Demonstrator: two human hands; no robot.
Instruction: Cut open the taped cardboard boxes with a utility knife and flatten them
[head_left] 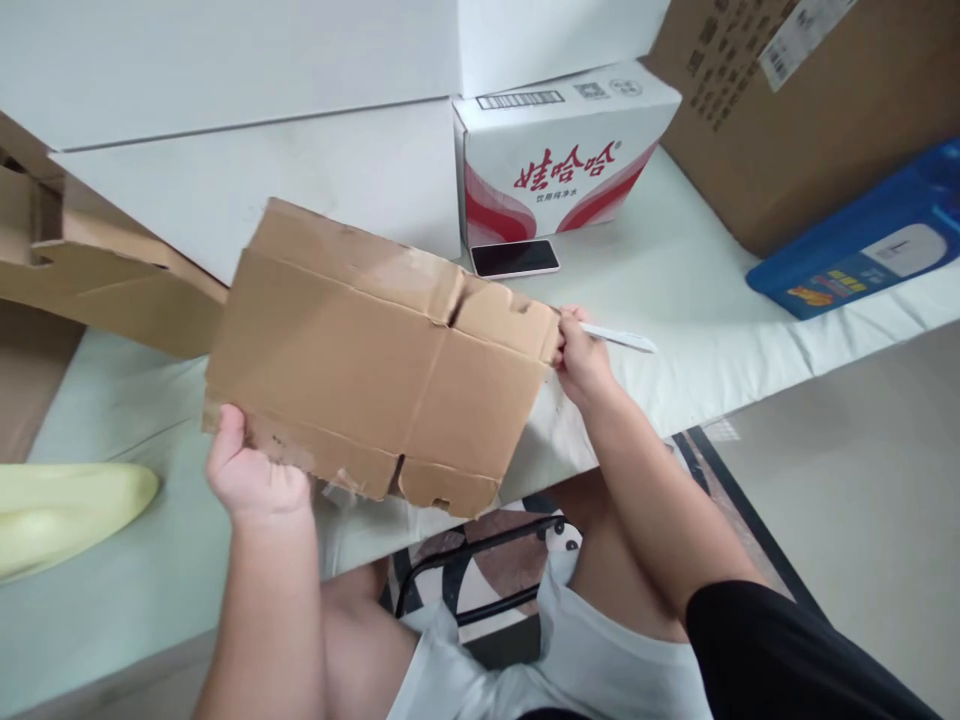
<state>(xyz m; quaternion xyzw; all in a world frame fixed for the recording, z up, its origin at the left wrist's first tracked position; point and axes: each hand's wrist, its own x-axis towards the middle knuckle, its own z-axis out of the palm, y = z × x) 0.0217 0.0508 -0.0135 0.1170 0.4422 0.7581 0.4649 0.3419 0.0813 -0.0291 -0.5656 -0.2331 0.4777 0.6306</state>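
Observation:
A flattened brown cardboard box [330, 345] with creased flaps and slots is held up in front of me, tilted. My left hand [259, 465] is closed on its lower left corner, thumb on top and fingers hidden underneath. At the right end, my right hand [581, 355] is closed on the flap edge. A slim white handle-like tool [621, 338] sticks out to the right from that same hand; its other end is hidden, so I cannot tell its exact kind. Just behind the cardboard lies a smartphone [516, 259], its dark screen facing up.
A white and red water carton [570, 160] stands behind the phone, beside large white boxes [300, 180]. On the right are a big brown carton [810, 120] and a blue container [862, 240]. More cardboard [112, 270] and a pale yellow object [75, 510] are at left.

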